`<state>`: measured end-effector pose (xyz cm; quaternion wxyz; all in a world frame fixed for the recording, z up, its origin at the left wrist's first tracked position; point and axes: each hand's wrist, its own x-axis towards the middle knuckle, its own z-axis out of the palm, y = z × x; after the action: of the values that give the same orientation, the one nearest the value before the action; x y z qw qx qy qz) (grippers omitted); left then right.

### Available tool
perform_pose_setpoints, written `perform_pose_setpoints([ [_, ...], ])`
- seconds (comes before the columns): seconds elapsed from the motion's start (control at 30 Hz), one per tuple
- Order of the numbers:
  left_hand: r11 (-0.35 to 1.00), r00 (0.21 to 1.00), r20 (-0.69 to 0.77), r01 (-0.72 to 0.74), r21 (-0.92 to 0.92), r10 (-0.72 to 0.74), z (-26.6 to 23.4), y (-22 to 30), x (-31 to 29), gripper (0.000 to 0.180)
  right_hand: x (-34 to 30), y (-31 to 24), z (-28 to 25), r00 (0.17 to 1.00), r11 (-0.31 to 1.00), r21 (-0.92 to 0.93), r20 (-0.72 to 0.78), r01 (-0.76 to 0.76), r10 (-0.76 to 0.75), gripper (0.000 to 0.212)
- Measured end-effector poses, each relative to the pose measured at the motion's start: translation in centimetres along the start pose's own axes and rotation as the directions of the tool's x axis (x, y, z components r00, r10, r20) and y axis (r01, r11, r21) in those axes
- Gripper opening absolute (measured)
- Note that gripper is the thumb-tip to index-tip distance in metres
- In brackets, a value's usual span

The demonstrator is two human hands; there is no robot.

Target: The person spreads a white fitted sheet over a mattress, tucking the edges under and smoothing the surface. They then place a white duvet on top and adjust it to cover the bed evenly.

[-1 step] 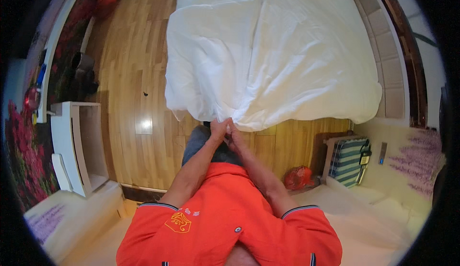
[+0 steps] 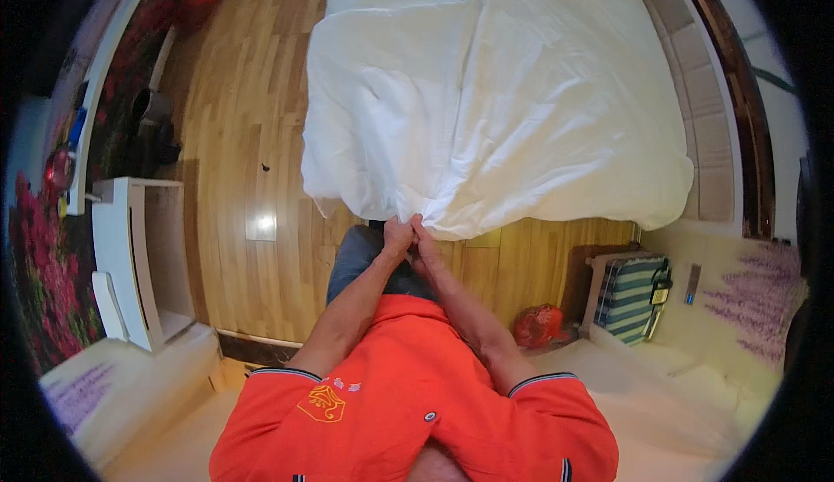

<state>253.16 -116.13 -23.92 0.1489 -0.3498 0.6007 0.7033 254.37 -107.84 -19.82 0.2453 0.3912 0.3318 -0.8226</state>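
Note:
A large white quilt covers the bed, its surface creased and its near edge hanging over the side. At that edge, my left hand and my right hand are close together, both closed on the gathered cloth. Folds run from the pinched spot up across the quilt. My fingertips are partly hidden by the hands and the fabric. Both forearms reach forward from the short sleeves of my orange-red shirt.
A wood floor runs left of the bed. An open-fronted white cabinet stands at left. On the right are a padded headboard, a nightstand with a blue-green striped cloth, and a red plastic bag on the floor.
The view has shifted very slightly. Both hands keep their hold on the quilt's near edge, and the quilt looks nearly the same.

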Motion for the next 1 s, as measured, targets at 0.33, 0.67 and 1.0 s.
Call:
perform_pose_setpoints([
  [0.33, 0.453, 0.807, 0.515, 0.589, -0.669, -0.289, -5.5, 4.9, 2.1, 0.061, 0.4, -2.0, 3.1, 0.983, 0.987, 0.038, 0.088, 0.158, -0.161, 0.035],
  [0.67, 0.724, 0.899, 0.017, 0.364, -0.585, -0.438, -12.4, 5.7, 6.3, 0.053, -0.4, 3.4, 10.2, 0.999, 0.994, 0.098, 0.017, -0.041, 0.039, 0.072],
  [1.0, 0.321, 0.846, 0.386, 0.505, -0.801, -0.368, -23.7, 10.4, 6.3, 0.055, 3.5, 7.4, 20.0, 1.0, 0.993, 0.112, -0.009, -0.025, 0.027, 0.038],
])
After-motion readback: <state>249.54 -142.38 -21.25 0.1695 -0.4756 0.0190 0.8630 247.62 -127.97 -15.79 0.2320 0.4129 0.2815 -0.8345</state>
